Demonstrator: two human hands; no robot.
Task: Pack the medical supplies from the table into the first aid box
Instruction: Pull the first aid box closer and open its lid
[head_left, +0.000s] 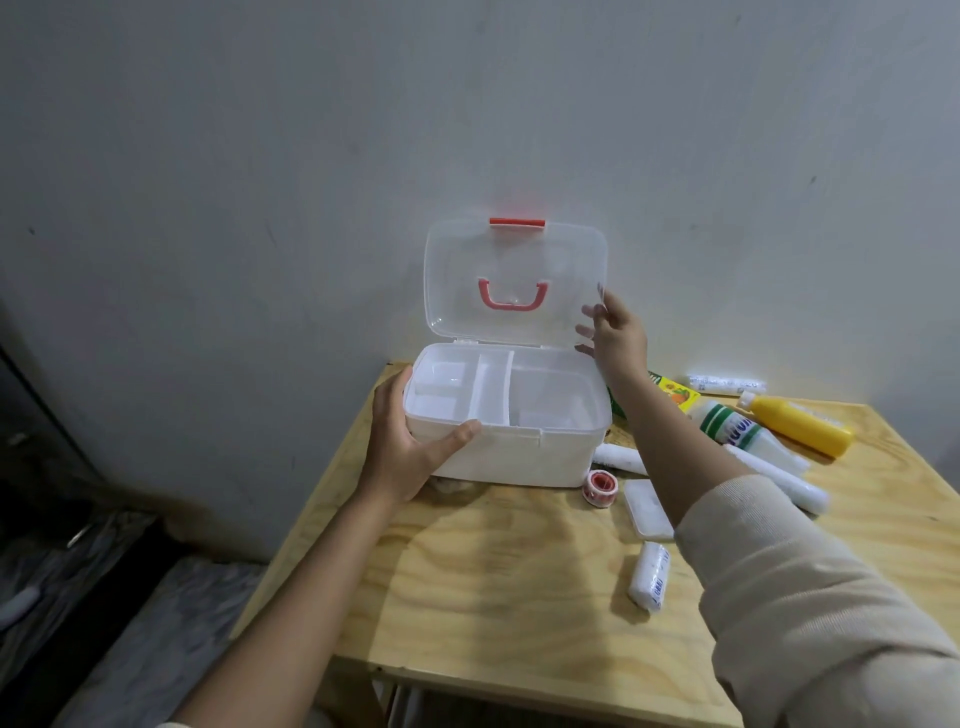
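Observation:
A white first aid box (519, 457) stands on the wooden table (498, 587), its clear lid (514, 260) with red handle raised upright. A divided inner tray sits in the box, with nothing in it. My left hand (405, 447) grips the box's left front corner, thumb on the rim. My right hand (615, 332) holds the lid's right edge. To the right of the box lie a tape roll (600, 487), white bandage rolls (649, 574), a flat clear case (647, 509), a white bottle with green bands (737, 428) and a yellow bottle (800, 422).
A yellow-green packet (675, 395) and a wrapped white roll (727, 384) lie at the back right near the grey wall. The box stands close to the table's left edge. A dark bed or fabric (78, 597) lies left of the table.

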